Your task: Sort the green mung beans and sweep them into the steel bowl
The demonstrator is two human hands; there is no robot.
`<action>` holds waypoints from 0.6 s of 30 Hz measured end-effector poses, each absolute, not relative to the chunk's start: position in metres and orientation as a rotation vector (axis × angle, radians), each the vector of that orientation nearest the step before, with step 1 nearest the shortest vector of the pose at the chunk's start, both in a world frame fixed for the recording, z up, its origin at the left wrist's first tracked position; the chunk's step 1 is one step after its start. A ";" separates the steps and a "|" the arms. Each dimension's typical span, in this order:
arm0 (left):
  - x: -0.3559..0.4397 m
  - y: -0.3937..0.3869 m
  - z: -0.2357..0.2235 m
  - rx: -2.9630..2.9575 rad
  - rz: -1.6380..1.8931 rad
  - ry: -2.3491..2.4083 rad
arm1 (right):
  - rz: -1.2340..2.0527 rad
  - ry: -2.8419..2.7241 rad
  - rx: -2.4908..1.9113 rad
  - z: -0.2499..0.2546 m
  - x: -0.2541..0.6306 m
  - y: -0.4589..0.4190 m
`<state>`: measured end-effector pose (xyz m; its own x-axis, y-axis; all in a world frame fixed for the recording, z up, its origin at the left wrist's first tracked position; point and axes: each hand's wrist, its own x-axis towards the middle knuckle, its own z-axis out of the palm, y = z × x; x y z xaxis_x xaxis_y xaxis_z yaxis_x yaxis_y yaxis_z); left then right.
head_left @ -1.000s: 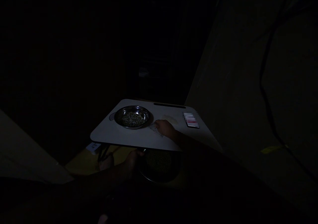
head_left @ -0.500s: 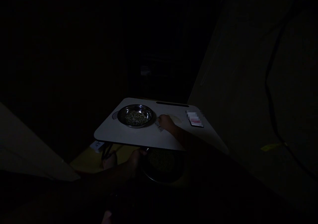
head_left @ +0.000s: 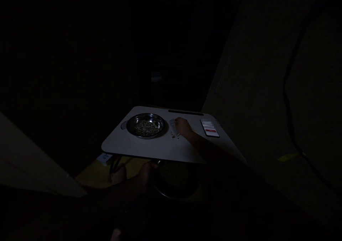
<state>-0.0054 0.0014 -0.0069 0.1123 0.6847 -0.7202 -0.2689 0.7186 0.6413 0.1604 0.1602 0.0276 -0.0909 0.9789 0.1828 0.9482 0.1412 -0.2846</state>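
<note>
The right hand (head_left: 183,127) is curling over the white lap desk (head_left: 139,144), with its fingers meeting a clear plastic packet (head_left: 173,127); whether they are clenching it or only touching it cannot be told in this dim light. Compared with the earlier frames, the hand is sitting farther up the desk, towards the far edge, and the packet is standing more upright beside it. A few loose green grains (head_left: 174,136) are now lying on the desk just below the packet.

To the left, a steel bowl (head_left: 146,136) is sitting near the desk's far corner and is holding a shallow layer of mixed green grains (head_left: 146,128). On the right, a smartphone (head_left: 210,129) is lying near the edge, its lit screen showing a red band and its upper part blurred. Open desk is stretching along the near edge.

Below the desk, the left hand (head_left: 146,176) is reaching beside a dark bowl of green grains (head_left: 173,178), its grip unclear. A yellow mat (head_left: 93,177) is spreading across the floor beneath.
</note>
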 end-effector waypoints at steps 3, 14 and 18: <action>-0.006 -0.001 0.000 0.364 0.741 1.263 | 0.023 -2.086 -1.783 0.033 0.183 0.152; -0.004 -0.002 0.006 0.378 0.769 1.381 | 0.046 -2.275 -1.731 0.020 0.220 0.124; -0.017 -0.002 -0.012 0.446 0.855 1.587 | 0.007 -2.302 -1.766 0.023 0.206 0.126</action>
<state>-0.0173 -0.0024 -0.0123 -0.2082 0.7050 -0.6780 -0.1791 0.6540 0.7350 0.2056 0.1261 0.0234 -0.2409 0.9526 0.1859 0.9514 0.2696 -0.1486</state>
